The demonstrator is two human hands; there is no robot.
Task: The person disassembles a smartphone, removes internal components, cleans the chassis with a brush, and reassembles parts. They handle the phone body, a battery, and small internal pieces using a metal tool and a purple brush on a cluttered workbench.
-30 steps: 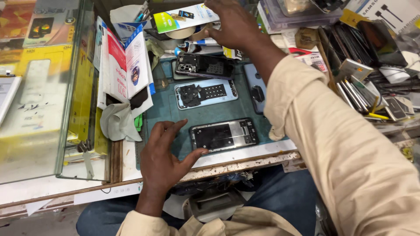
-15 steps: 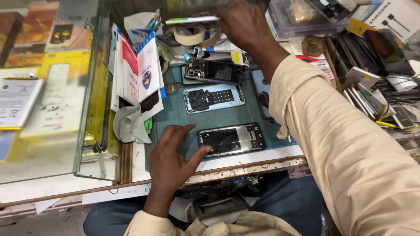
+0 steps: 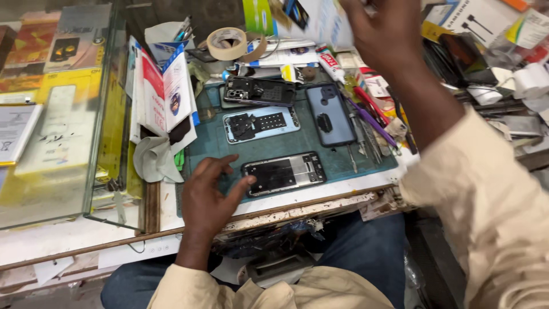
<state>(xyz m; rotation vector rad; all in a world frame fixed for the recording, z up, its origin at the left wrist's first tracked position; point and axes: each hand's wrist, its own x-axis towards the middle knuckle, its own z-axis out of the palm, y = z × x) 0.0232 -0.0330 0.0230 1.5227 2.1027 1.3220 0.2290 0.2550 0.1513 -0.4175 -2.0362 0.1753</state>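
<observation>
My left hand rests flat on the teal work mat, fingers spread, its fingertips touching the left end of an opened phone that lies face-up at the mat's front edge. My right hand is raised at the top of the view, gripping a white and green printed packet held up over the back of the bench. Behind the front phone lie a second opened phone, a dark phone frame and a blue back cover.
A roll of tape and a glue tube sit at the back. Tweezers and screwdrivers lie right of the mat. Leaflets lean by a glass case on the left. Parts clutter fills the right.
My right hand has lifted the packet up from the back of the bench toward the top of the view. My left hand stays by the front phone. The camera has shifted left.
</observation>
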